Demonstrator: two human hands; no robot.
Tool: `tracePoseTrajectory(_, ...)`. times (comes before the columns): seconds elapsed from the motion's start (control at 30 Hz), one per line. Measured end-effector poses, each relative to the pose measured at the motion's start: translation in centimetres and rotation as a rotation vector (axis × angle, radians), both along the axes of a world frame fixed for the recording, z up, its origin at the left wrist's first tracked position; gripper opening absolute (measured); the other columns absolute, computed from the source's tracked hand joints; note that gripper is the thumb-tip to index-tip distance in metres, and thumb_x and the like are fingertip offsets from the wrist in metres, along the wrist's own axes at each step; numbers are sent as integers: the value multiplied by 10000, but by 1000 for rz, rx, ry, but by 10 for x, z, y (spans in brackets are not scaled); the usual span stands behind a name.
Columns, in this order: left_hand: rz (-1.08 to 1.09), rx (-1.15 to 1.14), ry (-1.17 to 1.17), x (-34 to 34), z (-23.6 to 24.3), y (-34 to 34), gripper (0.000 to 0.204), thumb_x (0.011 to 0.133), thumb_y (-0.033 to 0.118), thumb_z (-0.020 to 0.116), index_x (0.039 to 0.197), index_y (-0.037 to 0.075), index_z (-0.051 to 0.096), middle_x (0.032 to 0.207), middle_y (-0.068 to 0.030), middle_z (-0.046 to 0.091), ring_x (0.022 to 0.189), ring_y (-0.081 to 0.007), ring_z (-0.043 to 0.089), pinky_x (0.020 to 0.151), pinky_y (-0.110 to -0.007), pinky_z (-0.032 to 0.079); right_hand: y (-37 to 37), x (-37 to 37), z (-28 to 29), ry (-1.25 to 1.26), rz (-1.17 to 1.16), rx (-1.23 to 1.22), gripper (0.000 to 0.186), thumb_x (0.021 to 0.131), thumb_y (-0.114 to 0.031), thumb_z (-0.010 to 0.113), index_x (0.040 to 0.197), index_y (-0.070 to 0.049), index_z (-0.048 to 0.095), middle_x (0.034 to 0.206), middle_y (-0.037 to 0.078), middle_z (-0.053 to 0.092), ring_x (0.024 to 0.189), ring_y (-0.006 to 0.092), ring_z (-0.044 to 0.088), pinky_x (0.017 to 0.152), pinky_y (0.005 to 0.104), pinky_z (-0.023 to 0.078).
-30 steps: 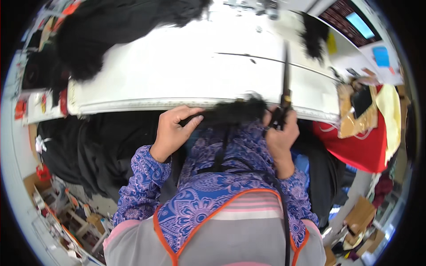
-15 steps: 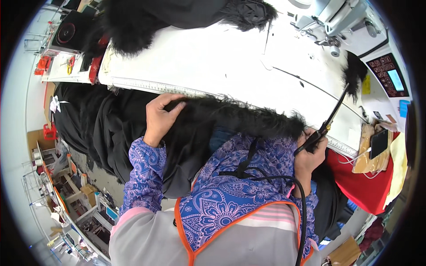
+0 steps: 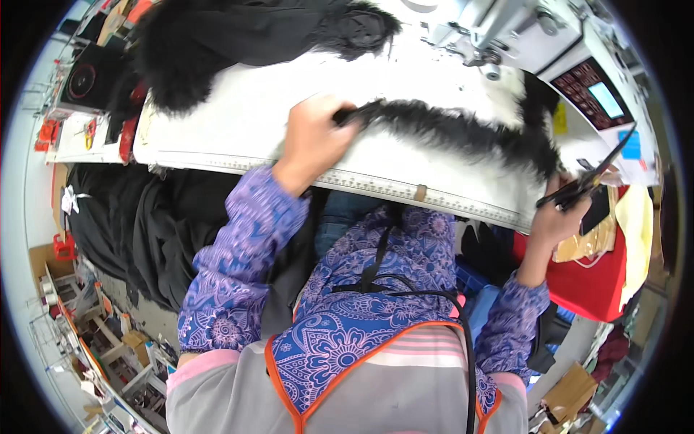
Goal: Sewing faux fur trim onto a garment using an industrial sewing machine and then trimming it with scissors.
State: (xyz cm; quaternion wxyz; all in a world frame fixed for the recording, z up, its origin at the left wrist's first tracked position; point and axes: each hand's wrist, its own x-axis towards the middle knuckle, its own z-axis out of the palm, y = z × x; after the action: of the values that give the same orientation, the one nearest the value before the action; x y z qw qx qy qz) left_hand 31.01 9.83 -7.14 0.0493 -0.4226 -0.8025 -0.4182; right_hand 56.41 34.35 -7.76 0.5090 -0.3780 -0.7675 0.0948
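Note:
A long strip of black fur trim point(image 3: 448, 124) stretches between my two hands over the white tabletop point(image 3: 249, 119). My left hand point(image 3: 312, 139), slightly blurred, is closed on the strip's left end. At the other end, my right hand point(image 3: 562, 223) is closed around a pair of black scissors point(image 3: 589, 184), whose blades point up and to the right. The strip's right end meets the fingers of that hand, though how they grip it is partly hidden.
A sewing machine point(image 3: 491, 45) with a control panel point(image 3: 594, 94) stands at the back right. Black fur-trimmed fabric point(image 3: 260, 40) lies at the far left. A measuring scale point(image 3: 376, 184) runs along the table's front edge. Black cloth point(image 3: 137, 224) hangs at left, red cloth point(image 3: 589, 289) at right.
Both hands have moved forward with the fur strip, lifting it from the table's front edge to over the tabletop. The scissors have moved right with my right hand.

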Motion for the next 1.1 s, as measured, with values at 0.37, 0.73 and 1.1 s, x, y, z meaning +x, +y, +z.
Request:
tracePoseTrajectory(0.37, -90, -30, -427, 16, -13, 109, 218, 746, 152, 711, 871, -20, 663, 723, -61, 661, 651, -91, 582, 621, -242, 478, -74, 73, 22, -367, 687, -1018, 681, 579, -589, 778, 855, -32, 500, 648, -7, 477, 577, 79, 462, 499, 224, 363)
tracePoseTrajectory(0.73, -187, -8, -628, 28, -5, 92, 134, 756, 77, 712, 818, -28, 655, 693, 21, 612, 628, -25, 502, 569, -193, 426, -84, 26, -4, -420, 888, -1161, 446, 741, -395, 713, 784, 5, 518, 617, 82, 501, 571, 160, 461, 530, 315, 378)
tracePoseTrajectory(1.1, -206, -56, -633, 30, -12, 82, 130, 796, 45, 665, 895, -39, 663, 765, -6, 649, 678, -41, 543, 619, -197, 459, -86, 20, 7, -452, 695, -1230, 476, 685, -412, 781, 703, -7, 530, 537, 43, 478, 485, 121, 463, 464, 287, 357)
